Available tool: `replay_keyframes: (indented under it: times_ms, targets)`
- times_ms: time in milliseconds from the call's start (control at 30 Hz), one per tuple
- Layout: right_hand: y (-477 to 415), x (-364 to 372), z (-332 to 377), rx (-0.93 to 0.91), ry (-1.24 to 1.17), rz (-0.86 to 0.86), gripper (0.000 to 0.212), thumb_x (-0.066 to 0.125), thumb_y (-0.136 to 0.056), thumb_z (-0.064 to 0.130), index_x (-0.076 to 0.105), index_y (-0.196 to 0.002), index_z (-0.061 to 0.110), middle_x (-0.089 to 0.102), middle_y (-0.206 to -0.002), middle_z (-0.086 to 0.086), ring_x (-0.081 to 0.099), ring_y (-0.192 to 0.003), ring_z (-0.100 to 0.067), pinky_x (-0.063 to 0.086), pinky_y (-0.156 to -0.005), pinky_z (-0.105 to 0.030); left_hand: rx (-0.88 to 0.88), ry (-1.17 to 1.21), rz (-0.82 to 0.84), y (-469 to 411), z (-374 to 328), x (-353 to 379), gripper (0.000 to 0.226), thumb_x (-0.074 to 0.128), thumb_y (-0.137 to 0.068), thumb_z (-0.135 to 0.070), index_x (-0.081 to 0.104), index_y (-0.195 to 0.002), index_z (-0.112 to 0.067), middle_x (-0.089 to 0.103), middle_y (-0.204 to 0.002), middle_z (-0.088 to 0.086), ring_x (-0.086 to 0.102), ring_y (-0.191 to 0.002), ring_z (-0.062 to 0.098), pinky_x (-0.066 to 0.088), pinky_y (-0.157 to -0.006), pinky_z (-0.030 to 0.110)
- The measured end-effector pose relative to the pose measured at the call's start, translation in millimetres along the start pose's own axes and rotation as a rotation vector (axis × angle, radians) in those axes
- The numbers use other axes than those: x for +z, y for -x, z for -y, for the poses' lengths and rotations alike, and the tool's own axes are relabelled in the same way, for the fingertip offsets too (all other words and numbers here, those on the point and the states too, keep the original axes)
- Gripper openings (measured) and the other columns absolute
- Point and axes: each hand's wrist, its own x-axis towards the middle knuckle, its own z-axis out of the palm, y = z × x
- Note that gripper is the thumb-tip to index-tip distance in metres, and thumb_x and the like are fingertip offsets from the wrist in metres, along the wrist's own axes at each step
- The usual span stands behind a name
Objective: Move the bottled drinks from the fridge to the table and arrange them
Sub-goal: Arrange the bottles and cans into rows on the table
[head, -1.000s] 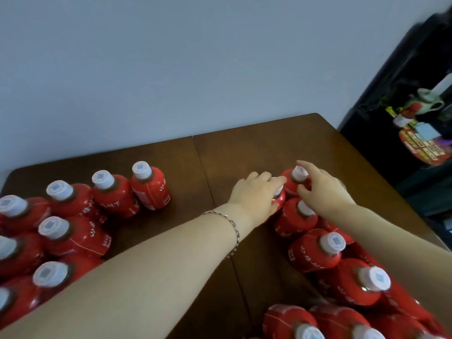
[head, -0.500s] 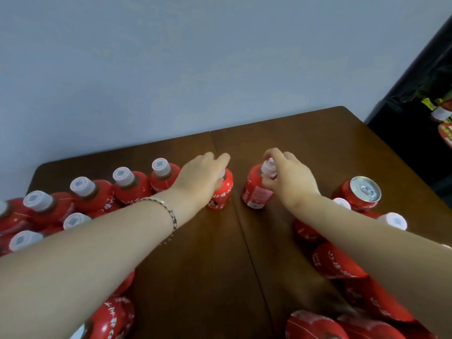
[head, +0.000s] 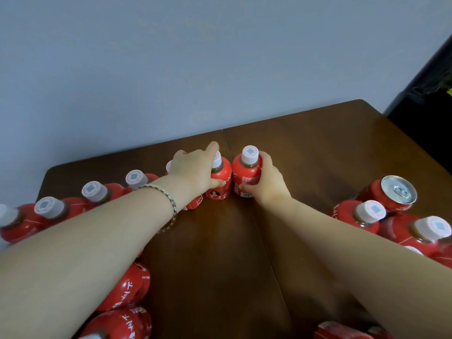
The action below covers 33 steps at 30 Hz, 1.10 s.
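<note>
Table (head: pixel 318 152) | left hand (head: pixel 195 167) grips left bottle (head: pixel 221 182) | right hand (head: pixel 267 182) grips right bottle (head: pixel 245 172)

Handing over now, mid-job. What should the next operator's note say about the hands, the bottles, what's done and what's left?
Left hand grips a bottle at the right end of the back row.
Right hand grips the next bottle, upright and close beside it; whether they touch I cannot tell.
Done: a row runs along the far edge of the table, from the left to the middle.
Left: the right cluster, which includes one can, and the near-left bottles look unsorted. The fridge's contents are not in view.
</note>
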Motion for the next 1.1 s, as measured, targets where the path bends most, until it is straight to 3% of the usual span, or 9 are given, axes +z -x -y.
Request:
replay_keyframes:
  times_ms: [233,400,500,600,700,800,900,1000,1100]
  targets:
    - [-11,10,4,-0.006,0.095,-0.076,0.084,0.072,-0.081,0.021,0.019,-0.145,0.024,0.042,-0.138,-0.010,0.050,-0.123,-0.030,0.044,-0.098,-0.043,-0.027,0.015,-0.032,-2,4,10,0.063,0.061,-0.084,-0.047,0.031,-0.131,-0.016,0.063,-0.115,0.012,0.052,-0.115,0.031,0.027,-0.111,0.039]
    - [-9,19,1,0.024,-0.068,-0.050,0.090,0.064,-0.087,0.016,0.001,-0.150,0.027,0.031,-0.148,-0.010,0.043,-0.130,-0.028,0.038,-0.104,-0.042,-0.099,0.033,-0.058,-1,-1,16,0.067,0.060,-0.086,-0.046,0.028,-0.137,-0.017,0.062,-0.120,0.012,0.032,-0.136,0.034,0.012,-0.116,0.039]
    - [-14,16,7,0.096,-0.094,0.022,0.091,0.059,-0.089,0.010,-0.007,-0.150,0.024,0.025,-0.151,-0.012,0.039,-0.133,-0.031,0.034,-0.107,-0.043,-0.078,-0.055,-0.069,1,-6,16,0.072,0.056,-0.088,-0.047,0.021,-0.140,-0.013,0.063,-0.118,0.011,0.050,-0.123,0.029,0.009,-0.117,0.037]
    - [-3,0,12,0.132,0.240,0.182,0.061,0.050,-0.091,0.006,0.021,-0.144,0.005,0.046,-0.135,-0.019,0.048,-0.123,-0.035,0.042,-0.096,-0.037,-0.132,-0.114,-0.040,4,-10,16,0.082,0.056,-0.089,-0.044,0.007,-0.146,-0.010,0.049,-0.137,0.014,0.047,-0.127,0.029,0.003,-0.117,0.042]
    - [43,-28,9,0.035,0.412,0.276,0.034,0.044,-0.091,0.005,0.052,-0.124,0.010,0.056,-0.127,-0.013,0.054,-0.118,-0.030,0.045,-0.089,-0.031,-0.146,-0.207,-0.100,19,-26,9,0.089,0.059,-0.090,-0.033,-0.004,-0.148,-0.010,0.012,-0.155,0.021,0.011,-0.144,0.033,-0.004,-0.116,0.047]
    - [95,-70,-4,-0.090,0.404,0.170,0.039,0.041,-0.092,0.005,0.058,-0.123,0.020,0.058,-0.127,-0.002,0.054,-0.118,-0.018,0.041,-0.099,-0.025,0.066,-0.090,-0.187,43,-58,0,0.075,0.055,-0.091,-0.025,0.008,-0.149,-0.015,0.008,-0.155,0.015,0.009,-0.144,0.030,0.000,-0.117,0.044]
    - [127,-116,-27,-0.221,0.564,-0.048,0.033,0.048,-0.088,0.002,0.066,-0.111,0.015,0.062,-0.119,-0.001,0.051,-0.117,-0.018,0.033,-0.099,-0.021,0.339,0.126,-0.110,61,-98,-3,0.061,0.053,-0.092,-0.023,0.025,-0.146,-0.020,0.023,-0.152,0.003,0.028,-0.137,0.021,0.023,-0.113,0.035]
    - [141,-150,-47,-0.093,0.632,-0.213,0.031,0.051,-0.088,0.004,0.064,-0.115,0.012,0.057,-0.121,-0.006,0.047,-0.116,-0.026,0.037,-0.096,-0.034,0.447,0.220,-0.008,56,-142,-2,0.057,0.048,-0.094,-0.020,0.026,-0.146,-0.024,0.021,-0.155,-0.002,0.032,-0.137,0.020,0.031,-0.109,0.036]
    - [148,-166,-58,0.129,0.655,-0.140,0.030,0.048,-0.094,0.025,0.055,-0.122,0.021,0.050,-0.120,-0.005,0.051,-0.109,-0.024,0.043,-0.086,-0.032,0.463,0.218,0.112,47,-183,5,0.061,0.047,-0.093,-0.022,0.020,-0.148,-0.029,0.014,-0.158,-0.003,0.027,-0.139,0.025,0.029,-0.108,0.042]
